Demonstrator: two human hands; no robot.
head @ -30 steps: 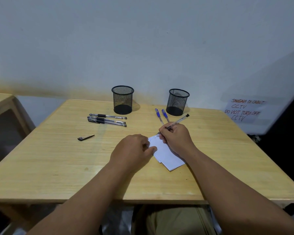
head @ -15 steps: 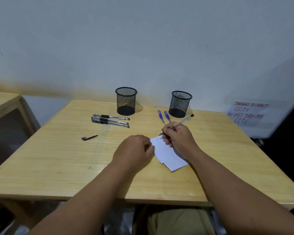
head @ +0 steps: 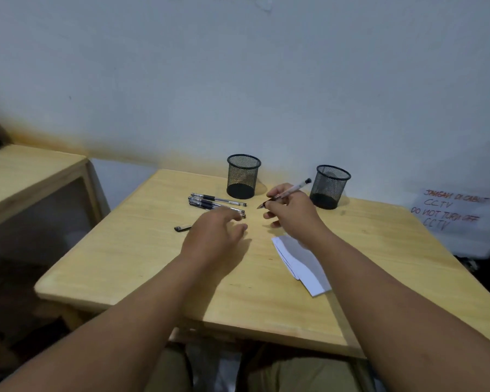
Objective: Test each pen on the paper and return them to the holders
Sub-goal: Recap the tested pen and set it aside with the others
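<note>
My right hand [head: 292, 213] holds an uncapped clear pen [head: 290, 191] above the table, tip pointing left, between the two black mesh holders [head: 243, 176] [head: 331, 187]. My left hand [head: 215, 236] hovers over the wood with fingers relaxed and holds nothing, just right of a black pen cap [head: 182, 228]. Three black pens [head: 210, 202] lie side by side in front of the left holder. The white folded paper [head: 303, 261] lies under my right forearm. Both holders look empty. The blue pens are hidden behind my right hand.
The wooden table [head: 142, 250] stands against a white wall. A second wooden table [head: 26, 171] is at the left. A handwritten CCTV sign [head: 453, 210] leans at the right, beyond the table edge.
My right hand lifted the pen off the paper and moved it up and left. My left hand let go of the paper and moved left toward the cap and black pens.
</note>
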